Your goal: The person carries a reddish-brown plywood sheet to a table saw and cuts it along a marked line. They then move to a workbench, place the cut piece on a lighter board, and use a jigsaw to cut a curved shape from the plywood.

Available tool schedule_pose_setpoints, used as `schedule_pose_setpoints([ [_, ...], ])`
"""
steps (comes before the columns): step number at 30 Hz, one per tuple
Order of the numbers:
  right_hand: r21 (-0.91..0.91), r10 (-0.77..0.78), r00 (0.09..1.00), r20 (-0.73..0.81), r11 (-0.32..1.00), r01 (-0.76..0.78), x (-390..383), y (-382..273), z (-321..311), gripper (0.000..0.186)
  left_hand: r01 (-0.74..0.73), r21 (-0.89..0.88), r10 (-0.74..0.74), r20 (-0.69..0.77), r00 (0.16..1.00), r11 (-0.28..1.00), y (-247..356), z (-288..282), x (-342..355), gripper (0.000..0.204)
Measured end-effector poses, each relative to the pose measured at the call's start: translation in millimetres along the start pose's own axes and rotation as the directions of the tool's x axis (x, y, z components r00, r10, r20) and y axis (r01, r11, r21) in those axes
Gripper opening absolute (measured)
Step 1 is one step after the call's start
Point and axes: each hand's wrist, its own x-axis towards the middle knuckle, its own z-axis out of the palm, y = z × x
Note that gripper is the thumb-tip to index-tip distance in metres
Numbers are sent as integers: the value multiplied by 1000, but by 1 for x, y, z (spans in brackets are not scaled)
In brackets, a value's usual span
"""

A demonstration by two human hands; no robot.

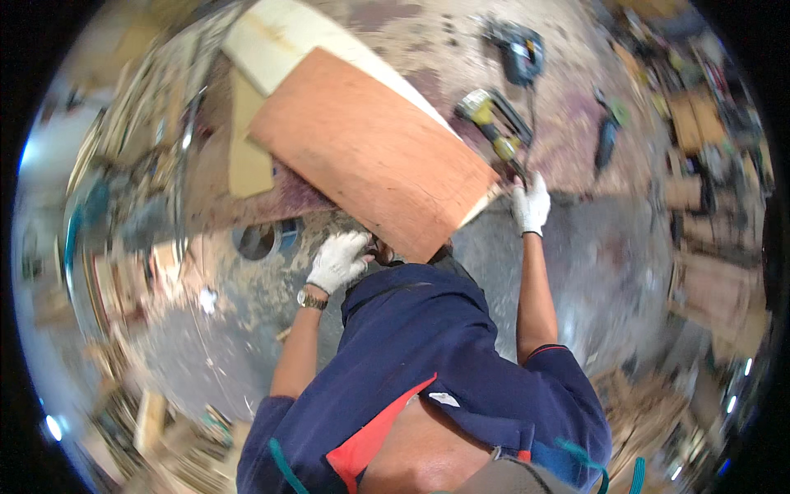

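Note:
A reddish-brown plywood sheet [374, 152] lies slantwise, its near corner jutting past the bench edge towards my body. Under it is a longer pale board [288, 37]. My left hand [339, 259], in a white glove, is by the plywood's near left edge with curled fingers; a dark shape hides what they hold, if anything. My right hand [531, 206], also gloved, is at the bench edge, its fingers closed at the near end of a yellow-green and black nail gun [494, 123]. Whether they grip the tool or its hose is unclear.
A dark teal power tool [522, 58] lies at the far right of the stained workbench [568, 123]. Beyond it to the right rests an angle grinder [607, 136]. A tan board piece [249, 136] sits left of the plywood. Wood scraps are stacked along both sides.

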Motion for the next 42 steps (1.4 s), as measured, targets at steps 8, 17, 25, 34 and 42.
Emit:
schedule_pose_setpoints([
  [8, -386, -116, 903, 414, 876, 290, 73, 25, 61, 40, 308, -365, -474, -587, 656, 879, 99, 6, -6, 43],
  [17, 305, -329, 817, 474, 931, 198, 66, -17, -16, 34, -181, -961, -682, -275, 678, 208, 153, 78, 27, 44],
  [25, 344, -526, 440, 728, 835, 429, -78, -112, -84, 21, -329, -859, -600, -32, 799, -393, 159, 68, 25, 39],
  [34, 667, -580, -331, 744, 616, 419, -195, -232, -33, 40, -877, -236, -869, 386, 311, -418, 63, 113, -102, 17],
  [42, 719, -439, -610, 660, 606, 341, -308, -334, 56, 16, -944, 192, -863, 387, 325, -270, 8, 139, -203, 18],
])
